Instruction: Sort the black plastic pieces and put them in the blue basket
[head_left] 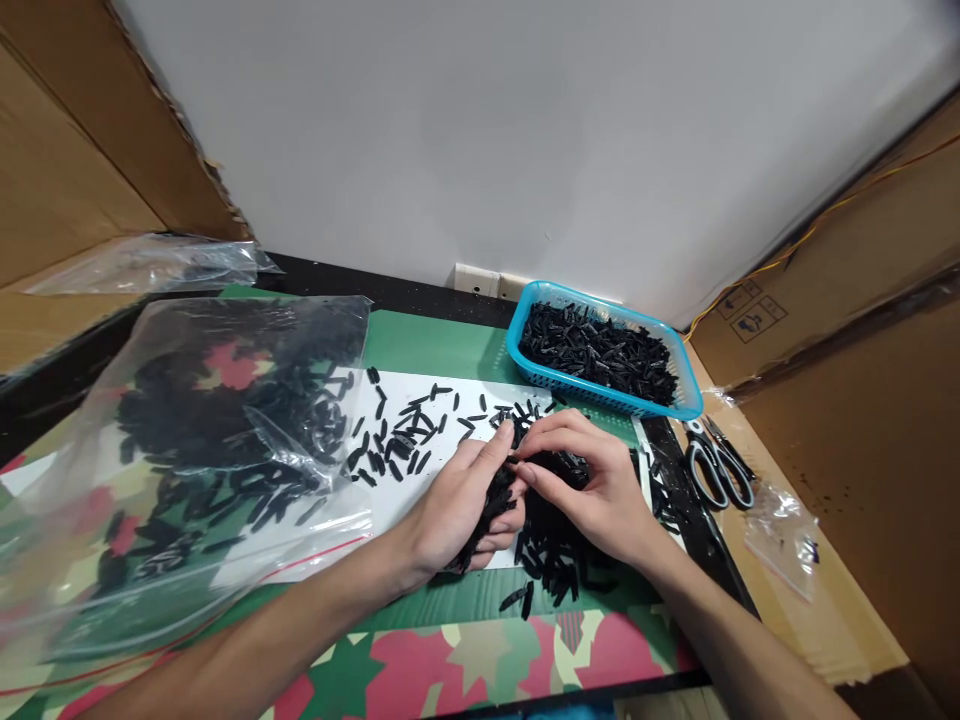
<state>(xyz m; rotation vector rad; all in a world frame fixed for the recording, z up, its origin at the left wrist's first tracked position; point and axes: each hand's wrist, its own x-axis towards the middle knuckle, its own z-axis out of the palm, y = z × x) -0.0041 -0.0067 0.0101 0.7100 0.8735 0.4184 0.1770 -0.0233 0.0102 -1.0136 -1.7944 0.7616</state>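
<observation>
Forearms reach in from the bottom edge, bare, converging on a heap of small black plastic pieces (pixel 551 545) at the middle of the table. Fingertips of the left hand (pixel 465 500) curl upward, cupped around a clutch of those pieces held in the palm. Fingers of the right hand (pixel 592 480) bend down, thumb and forefinger pinched together on a piece right at the left fingertips, so the two hands touch over the heap.

Under the heap lies a white sheet (pixel 450 420), with more black pieces scattered across it toward the left. Beneath that sits a green mat (pixel 442 345) and a camouflage-pattern cloth (pixel 420 670). Left of the hands, a large clear plastic bag (pixel 195 450) holds many of the same pieces, its mouth toward the sheet. Behind the right hand stands a blue basket (pixel 517 345) filled with black pieces. Scissors (pixel 716 465) lie just right of the basket, and a small clear bag (pixel 784 530) lies near them on cardboard.
</observation>
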